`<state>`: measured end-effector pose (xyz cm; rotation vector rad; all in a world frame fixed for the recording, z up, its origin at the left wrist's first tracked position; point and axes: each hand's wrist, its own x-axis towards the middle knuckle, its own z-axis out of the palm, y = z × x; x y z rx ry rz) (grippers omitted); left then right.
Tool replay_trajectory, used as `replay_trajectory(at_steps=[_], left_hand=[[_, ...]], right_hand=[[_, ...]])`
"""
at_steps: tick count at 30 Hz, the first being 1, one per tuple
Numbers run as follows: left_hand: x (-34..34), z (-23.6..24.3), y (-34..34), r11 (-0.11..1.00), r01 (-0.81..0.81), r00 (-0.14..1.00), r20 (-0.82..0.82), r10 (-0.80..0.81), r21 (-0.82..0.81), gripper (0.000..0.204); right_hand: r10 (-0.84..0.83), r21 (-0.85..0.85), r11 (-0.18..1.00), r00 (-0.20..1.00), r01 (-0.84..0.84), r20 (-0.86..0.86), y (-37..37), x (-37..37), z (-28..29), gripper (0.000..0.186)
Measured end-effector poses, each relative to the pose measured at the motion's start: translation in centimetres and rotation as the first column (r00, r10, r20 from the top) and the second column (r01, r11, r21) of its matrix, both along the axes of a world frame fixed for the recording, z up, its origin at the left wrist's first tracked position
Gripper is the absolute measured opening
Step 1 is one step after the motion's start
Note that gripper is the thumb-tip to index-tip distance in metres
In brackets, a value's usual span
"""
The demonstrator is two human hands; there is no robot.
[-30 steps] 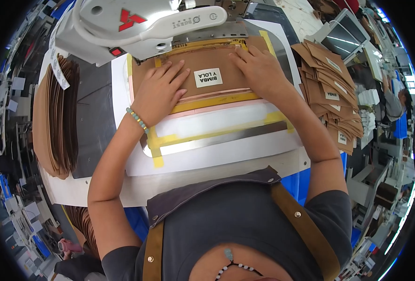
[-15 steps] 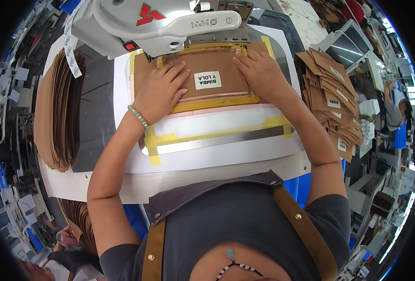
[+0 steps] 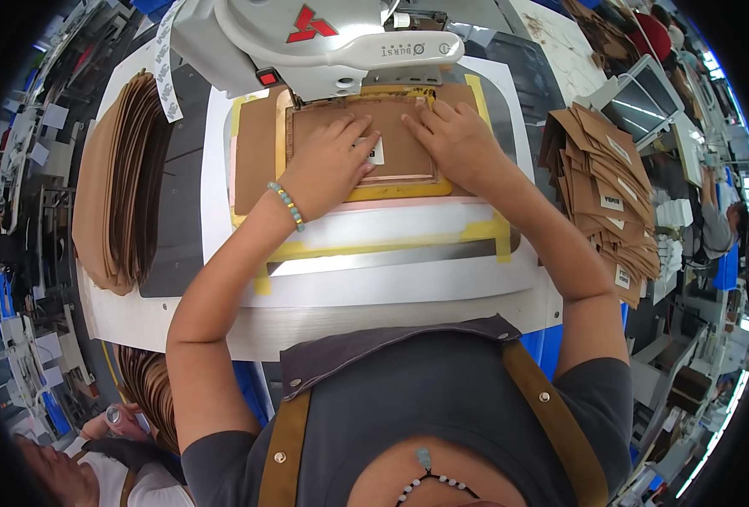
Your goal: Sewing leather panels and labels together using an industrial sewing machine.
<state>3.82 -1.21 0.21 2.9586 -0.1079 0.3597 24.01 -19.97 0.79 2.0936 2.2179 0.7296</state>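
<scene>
A flat brown panel (image 3: 400,159), like leather or card, lies inside a yellow-edged frame (image 3: 383,193) under the head of a white sewing machine (image 3: 332,46). My left hand (image 3: 328,167) rests palm down on the panel with fingers apart, partly covering its small white label (image 3: 376,153). At the frame's right side, my right hand (image 3: 459,145) lies flat, its fingertips on the panel and near the frame's upper right corner. Beneath the frame is a larger sheet with yellow tape (image 3: 366,247) along its edges.
A thick stack of brown pieces (image 3: 117,186) stands on the left of the table. Labelled brown pieces (image 3: 603,190) are piled at the right, near a tilted screen (image 3: 641,97). A white tape strip (image 3: 165,68) hangs beside the machine. Another person (image 3: 104,460) is at lower left.
The frame and taped sheet have slid left under the machine head. My left hand has moved right, onto the label. My right hand stays at the frame's right side.
</scene>
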Motion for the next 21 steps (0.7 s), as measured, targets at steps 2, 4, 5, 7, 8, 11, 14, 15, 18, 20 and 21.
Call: replay_trajectory(at_steps=[2, 4, 5, 7, 8, 11, 14, 15, 18, 20, 21], left_hand=[[0.2, 0.1, -0.1, 1.000, 0.009, 1.000, 0.009, -0.009, 0.029, 0.048], [0.0, 0.3, 0.1, 1.000, 0.003, 1.000, -0.001, -0.003, 0.022, 0.047], [-0.2, 0.4, 0.2, 1.000, 0.010, 1.000, -0.005, -0.010, 0.027, 0.047], [-0.7, 0.7, 0.4, 1.000, -0.016, 1.000, -0.024, 0.017, 0.017, 0.046], [-0.8, 0.8, 0.6, 1.000, -0.009, 0.999, -0.040, 0.010, 0.017, 0.046], [-1.1, 0.8, 1.0, 1.000, -0.003, 0.999, -0.037, 0.003, 0.003, 0.045], [-1.6, 0.8, 1.7, 0.999, 0.002, 1.000, -0.025, -0.003, -0.044, 0.044], [-1.6, 0.7, 1.8, 0.997, 0.009, 1.000, 0.009, -0.008, -0.073, 0.043], [-1.8, 0.5, 2.2, 0.994, 0.012, 0.999, 0.050, -0.007, -0.104, 0.043], [-2.0, 0.3, 2.3, 0.994, 0.005, 0.998, 0.059, 0.001, -0.107, 0.043], [-2.0, 0.3, 2.4, 0.992, -0.006, 0.998, 0.057, 0.013, -0.125, 0.043]], right_hand=[[0.031, 0.030, 0.999, 0.999, -0.031, -0.021, 0.5, -0.5, 0.1, 0.044], [0.032, 0.022, 0.999, 0.999, -0.031, -0.031, 1.2, -1.0, 0.1, 0.043], [0.059, 0.048, 0.997, 0.998, -0.057, -0.036, 1.5, -1.2, 0.1, 0.042], [0.065, 0.044, 0.997, 0.997, -0.063, -0.040, 2.2, -1.6, 0.1, 0.042], [0.097, 0.077, 0.993, 0.995, -0.093, -0.039, 2.5, -1.8, 0.1, 0.041], [0.073, 0.031, 0.997, 0.995, -0.071, -0.069, 3.3, -2.4, 0.3, 0.039], [0.067, 0.025, 0.998, 0.994, -0.065, -0.085, 4.5, -3.0, 0.2, 0.037], [0.067, 0.025, 0.998, 0.994, -0.065, -0.085, 4.8, -3.1, 0.2, 0.037], [0.066, -0.014, 0.998, 0.994, -0.068, -0.088, 5.4, -3.4, 0.1, 0.034], [0.125, 0.055, 0.991, 0.986, -0.119, -0.114, 5.7, -3.5, 0.0, 0.034], [0.100, 0.012, 0.995, 0.989, -0.099, -0.113, 5.9, -3.6, -0.1, 0.034]])
